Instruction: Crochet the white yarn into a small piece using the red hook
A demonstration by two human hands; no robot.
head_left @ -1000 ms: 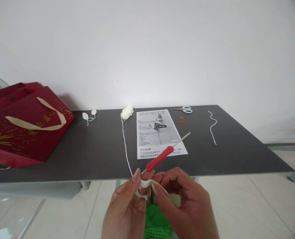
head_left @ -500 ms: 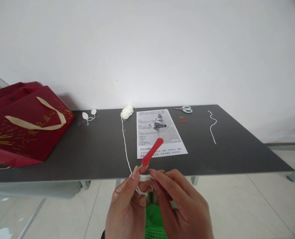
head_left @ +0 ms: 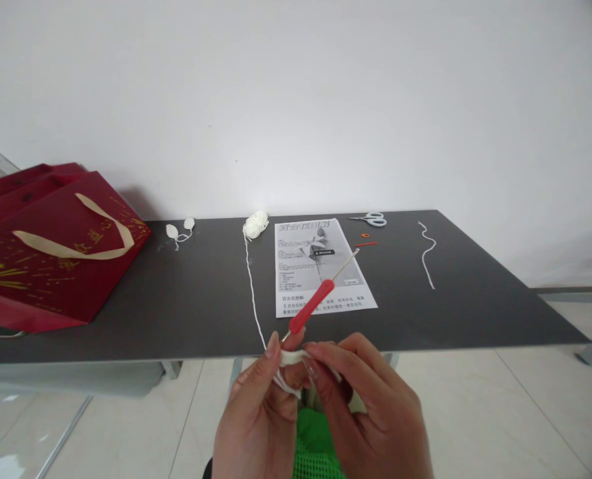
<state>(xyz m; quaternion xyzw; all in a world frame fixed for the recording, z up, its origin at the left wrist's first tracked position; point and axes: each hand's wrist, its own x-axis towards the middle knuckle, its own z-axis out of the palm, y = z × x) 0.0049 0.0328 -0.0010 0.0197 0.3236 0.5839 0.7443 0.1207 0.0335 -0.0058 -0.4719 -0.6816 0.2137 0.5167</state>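
Between my two hands a small white crocheted strip (head_left: pixel 293 358) is stretched in front of the table edge. My left hand (head_left: pixel 256 406) pinches its left end with thumb and finger, and a red-handled crochet hook (head_left: pixel 312 306) also sticks up from that hand, its metal tip pointing up and right. My right hand (head_left: pixel 370 399) has its thumb and index finger closed on the strip's right end. White yarn (head_left: pixel 253 293) runs from a yarn ball (head_left: pixel 256 225) on the table down to my left hand. The inner fingers are partly hidden.
On the dark table (head_left: pixel 216 319) lies a printed sheet (head_left: pixel 300 273). Scissors (head_left: pixel 373 219), an orange stitch marker (head_left: pixel 365 235), a red needle (head_left: pixel 366 244) and a yarn piece (head_left: pixel 428 253) lie right. Two white leaf-shaped pieces (head_left: pixel 172 231) and a red gift bag (head_left: pixel 66 266) are left.
The crochet hook has tilted further right, its tip now farther right over the sheet's edge. My right fingers have shifted slightly along the strip. Both hands keep their hold.
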